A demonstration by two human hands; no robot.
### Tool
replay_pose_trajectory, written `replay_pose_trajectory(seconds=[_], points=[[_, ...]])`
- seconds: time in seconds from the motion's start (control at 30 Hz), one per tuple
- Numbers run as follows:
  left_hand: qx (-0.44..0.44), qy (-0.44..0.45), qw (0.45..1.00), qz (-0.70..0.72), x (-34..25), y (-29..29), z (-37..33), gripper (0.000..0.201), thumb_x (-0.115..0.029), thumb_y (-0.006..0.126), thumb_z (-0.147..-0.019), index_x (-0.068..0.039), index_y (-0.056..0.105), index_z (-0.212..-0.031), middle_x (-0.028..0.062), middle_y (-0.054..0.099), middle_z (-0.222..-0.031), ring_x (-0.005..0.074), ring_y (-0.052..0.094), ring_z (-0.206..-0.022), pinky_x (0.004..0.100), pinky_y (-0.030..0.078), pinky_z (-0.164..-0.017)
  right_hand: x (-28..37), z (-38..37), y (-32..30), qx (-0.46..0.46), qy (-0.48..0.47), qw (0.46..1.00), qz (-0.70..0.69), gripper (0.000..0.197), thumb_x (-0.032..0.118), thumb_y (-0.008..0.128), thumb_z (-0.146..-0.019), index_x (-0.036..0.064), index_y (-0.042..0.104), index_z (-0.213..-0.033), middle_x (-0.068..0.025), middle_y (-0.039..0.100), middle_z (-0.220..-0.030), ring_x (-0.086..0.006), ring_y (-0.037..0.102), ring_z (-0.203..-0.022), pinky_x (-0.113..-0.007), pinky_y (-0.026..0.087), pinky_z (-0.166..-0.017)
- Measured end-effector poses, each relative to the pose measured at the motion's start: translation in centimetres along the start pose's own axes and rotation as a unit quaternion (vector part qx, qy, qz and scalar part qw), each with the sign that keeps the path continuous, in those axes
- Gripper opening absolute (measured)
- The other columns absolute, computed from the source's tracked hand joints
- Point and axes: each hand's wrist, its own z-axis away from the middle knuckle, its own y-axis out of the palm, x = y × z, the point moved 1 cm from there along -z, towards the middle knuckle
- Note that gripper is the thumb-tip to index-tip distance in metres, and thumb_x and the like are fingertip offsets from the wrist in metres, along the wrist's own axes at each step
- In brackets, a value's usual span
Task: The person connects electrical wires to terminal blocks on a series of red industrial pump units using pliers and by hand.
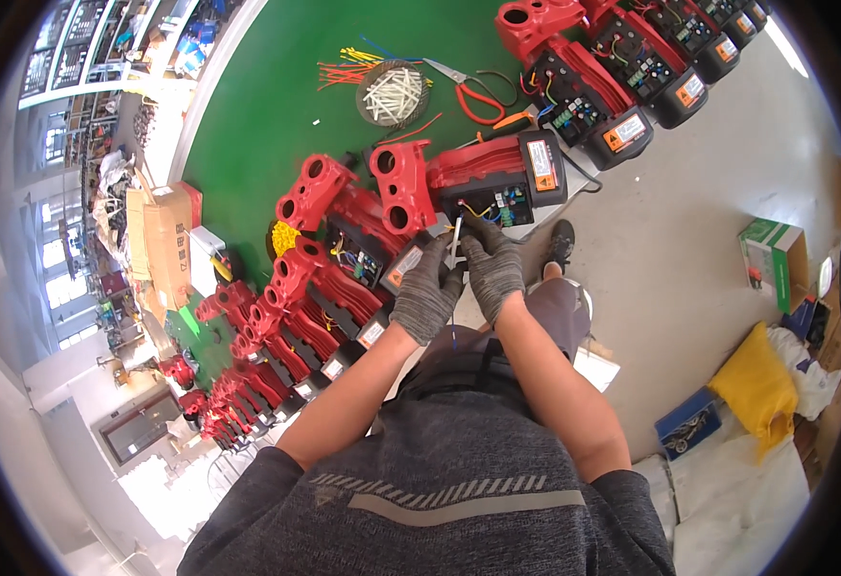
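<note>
Both my hands wear grey knit gloves and meet at the table's near edge, fingers closed. A thin white strip point(457, 235), possibly a sleeve, stands between their fingertips, and my left hand point(427, 293) pinches it. My right hand point(492, 274) is closed beside it; what its fingers hold is hidden. Just beyond them lies a red machine unit point(478, 163) with a black end cover and an open wiring compartment point(497, 206). Yellow wires and a green terminal board show inside. A thin dark blue wire point(454, 331) hangs below my hands.
Similar red units point(320, 278) line the green table point(257, 96) to the left; more point(584, 86) stand at the far right. Beyond lie a bowl of white sleeves point(394, 94), red-handled scissors point(473, 96), coloured wires point(344, 75) and an orange-handled tool point(512, 123). A green-white carton point(774, 261) sits on the floor.
</note>
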Motion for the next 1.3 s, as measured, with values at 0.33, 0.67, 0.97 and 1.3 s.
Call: replay_pose_trajectory(seconds=[0.33,0.67,0.97,1.3], points=[[0.014,-0.009,0.997,-0.07,-1.9,-1.2,-0.8,0.068,0.007,0.062,-0.081,-0.012,0.048,-0.145,0.0075,0.06,-0.087,0.0162,0.061,-0.074,0.0311,0.051,-0.068,-0.6,-0.2,-0.2,0.016,0.026,0.995,-0.094,0.038,0.0,0.054,-0.096,-0.0006,0.058,-0.134,-0.0091,0.068,-0.114,-0.0148,0.063,-0.093,-0.028,0.052,-0.081],[0.036,-0.01,0.996,-0.087,-1.5,-1.9,-1.2,0.064,0.005,0.062,-0.081,-0.009,0.049,-0.142,0.0139,0.061,-0.102,0.022,0.061,-0.075,0.0347,0.053,-0.073,-0.5,-0.3,-0.1,0.018,0.058,0.986,-0.153,0.035,0.0,0.054,-0.097,-0.0008,0.059,-0.132,-0.0093,0.068,-0.108,-0.0169,0.064,-0.086,-0.03,0.055,-0.075],[0.053,0.011,0.972,-0.227,-3.5,-2.7,-1.4,0.059,-0.012,0.057,-0.086,-0.008,0.047,-0.144,0.0279,0.063,-0.114,0.044,0.063,-0.101,0.0498,0.051,-0.091,-0.9,-0.5,0.0,0.028,0.09,0.965,-0.245,0.034,0.001,0.052,-0.098,-0.0017,0.058,-0.132,-0.0112,0.069,-0.107,-0.0182,0.067,-0.084,-0.031,0.057,-0.074],[0.057,-0.03,0.994,-0.094,-1.0,-2.2,-1.8,0.054,-0.018,0.061,-0.096,-0.011,0.045,-0.147,0.0173,0.067,-0.123,0.0272,0.069,-0.103,0.0409,0.055,-0.089,-0.1,-0.5,0.6,-0.012,0.108,0.978,-0.179,0.031,0.01,0.065,-0.096,0.002,0.063,-0.126,-0.0089,0.07,-0.104,-0.0164,0.066,-0.083,-0.03,0.057,-0.073]])
